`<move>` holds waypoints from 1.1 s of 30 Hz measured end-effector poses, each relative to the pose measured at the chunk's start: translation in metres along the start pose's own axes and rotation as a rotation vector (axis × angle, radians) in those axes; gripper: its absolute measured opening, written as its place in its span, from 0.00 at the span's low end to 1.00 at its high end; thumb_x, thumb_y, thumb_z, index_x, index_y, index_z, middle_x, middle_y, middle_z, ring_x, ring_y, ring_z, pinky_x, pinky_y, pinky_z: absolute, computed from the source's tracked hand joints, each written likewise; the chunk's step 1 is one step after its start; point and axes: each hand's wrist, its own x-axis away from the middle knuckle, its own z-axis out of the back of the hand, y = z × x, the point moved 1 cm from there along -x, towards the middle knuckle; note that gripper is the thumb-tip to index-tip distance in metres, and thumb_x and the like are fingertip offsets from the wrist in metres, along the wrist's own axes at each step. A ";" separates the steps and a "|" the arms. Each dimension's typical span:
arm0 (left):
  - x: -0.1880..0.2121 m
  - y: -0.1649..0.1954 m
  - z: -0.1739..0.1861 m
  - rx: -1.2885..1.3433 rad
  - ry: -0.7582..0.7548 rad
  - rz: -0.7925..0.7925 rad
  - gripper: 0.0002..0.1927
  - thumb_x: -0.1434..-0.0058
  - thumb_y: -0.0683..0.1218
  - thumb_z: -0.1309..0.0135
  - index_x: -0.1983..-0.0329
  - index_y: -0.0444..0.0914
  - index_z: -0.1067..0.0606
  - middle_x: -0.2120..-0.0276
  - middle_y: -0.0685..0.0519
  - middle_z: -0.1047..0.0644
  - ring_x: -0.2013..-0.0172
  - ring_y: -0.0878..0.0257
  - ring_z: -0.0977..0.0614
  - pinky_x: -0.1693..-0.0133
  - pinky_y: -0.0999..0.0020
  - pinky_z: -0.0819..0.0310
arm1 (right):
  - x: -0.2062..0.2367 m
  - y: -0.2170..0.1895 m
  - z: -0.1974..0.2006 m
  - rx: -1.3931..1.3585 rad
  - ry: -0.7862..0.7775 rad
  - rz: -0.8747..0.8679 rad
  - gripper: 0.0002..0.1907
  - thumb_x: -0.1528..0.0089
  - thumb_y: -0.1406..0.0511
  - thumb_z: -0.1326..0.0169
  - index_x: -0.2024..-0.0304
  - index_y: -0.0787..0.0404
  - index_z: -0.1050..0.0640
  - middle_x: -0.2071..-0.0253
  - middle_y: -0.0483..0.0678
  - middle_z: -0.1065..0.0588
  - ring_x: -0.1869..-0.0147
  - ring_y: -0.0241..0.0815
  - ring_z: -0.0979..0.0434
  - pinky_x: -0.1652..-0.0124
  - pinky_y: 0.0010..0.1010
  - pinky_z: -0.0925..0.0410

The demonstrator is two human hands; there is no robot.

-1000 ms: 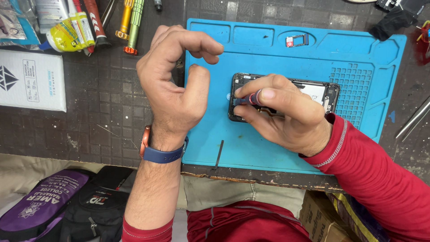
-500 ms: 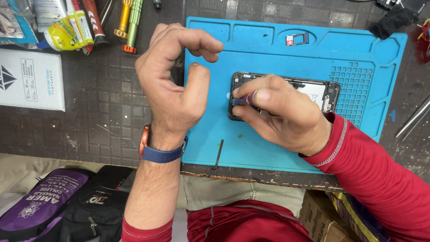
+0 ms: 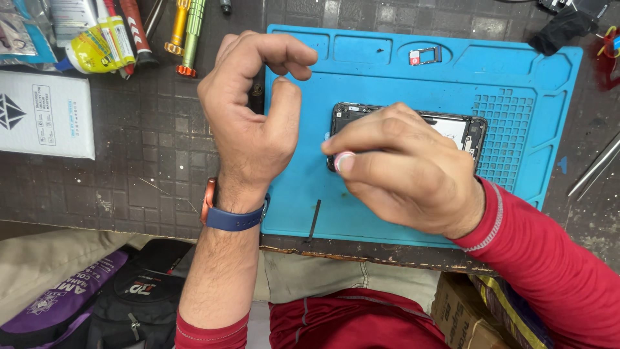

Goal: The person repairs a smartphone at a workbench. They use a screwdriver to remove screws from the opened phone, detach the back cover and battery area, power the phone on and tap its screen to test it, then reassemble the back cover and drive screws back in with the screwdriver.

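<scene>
The right hand (image 3: pixel 407 171) pressed down on the opened phone (image 3: pixel 452 129) at the blue mat's (image 3: pixel 387 71) centre, pinning it. At nine o'clock, the left hand (image 3: pixel 248 123) hovered curled, grasping nothing visible.

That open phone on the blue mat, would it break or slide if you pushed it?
The opened phone is probably fragile, since its insides are showing. It lies flat, so it likely won't tip or roll. The blue mat looks rubbery, so it probably wouldn't slide easily, especially under the right hand.

A matt blue rubbery mat (image 3: pixel 387 213) lies on a worn, rough dark benchtop (image 3: pixel 155 148) beside a smooth white cardboard box (image 3: pixel 45 113).
</scene>
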 end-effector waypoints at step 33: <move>-0.013 0.012 -0.027 -0.094 -0.003 0.096 0.09 0.33 0.32 0.49 0.55 0.36 0.22 0.64 0.54 0.20 0.59 0.65 0.22 0.53 0.71 0.26 | 0.008 0.000 0.023 0.114 0.051 -0.024 0.23 0.42 0.74 0.31 0.51 0.58 0.29 0.58 0.52 0.25 0.63 0.46 0.23 0.65 0.36 0.30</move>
